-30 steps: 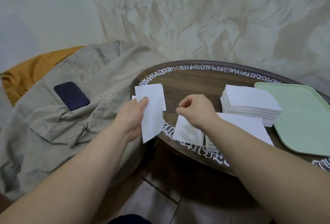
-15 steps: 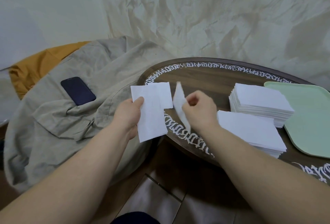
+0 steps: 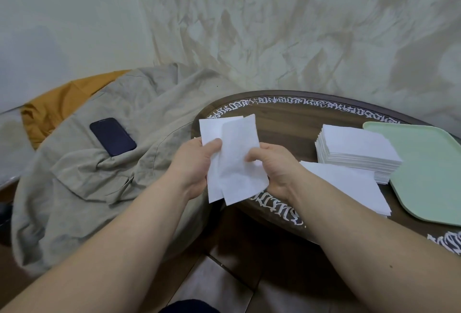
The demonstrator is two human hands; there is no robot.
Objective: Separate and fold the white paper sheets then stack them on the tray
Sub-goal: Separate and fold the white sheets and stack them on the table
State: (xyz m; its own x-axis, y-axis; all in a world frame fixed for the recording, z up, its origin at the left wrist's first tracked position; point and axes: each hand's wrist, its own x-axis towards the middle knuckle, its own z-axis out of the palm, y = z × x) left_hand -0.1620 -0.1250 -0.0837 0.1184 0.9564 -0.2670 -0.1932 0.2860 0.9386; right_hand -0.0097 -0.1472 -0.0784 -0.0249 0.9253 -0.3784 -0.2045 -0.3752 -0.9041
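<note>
The left hand (image 3: pixel 193 165) grips a white sheet (image 3: pixel 210 135) along its left edge, thumb laid over the front face and fingers behind it. The right hand (image 3: pixel 274 168) pinches a second white sheet (image 3: pixel 239 160) at its right edge, thumb on the front and the other fingers curled at the back. The two sheets overlap, the right hand's one lying in front. Both are held nearly upright above the near left rim of the round wooden table (image 3: pixel 287 128), their long axes running from bottom to top and leaning a little to the left at the top, with the short top edges towards the wall. The front sheet's lower corner hangs just over the white lettering on the table's rim.

To the right of the right hand, a low stack of sheets (image 3: pixel 349 185) lies flat on the table, partly hidden by the right forearm. Just behind it stands a taller stack (image 3: pixel 356 148) of white sheets, its right side touching or just beside the pale green tray (image 3: pixel 429 170), which shows no sheets on its visible part.

Left of the table lies a crumpled beige garment (image 3: pixel 104 180) with a dark phone (image 3: pixel 112 136) resting on it, and orange cloth (image 3: pixel 59 103) shows behind.
</note>
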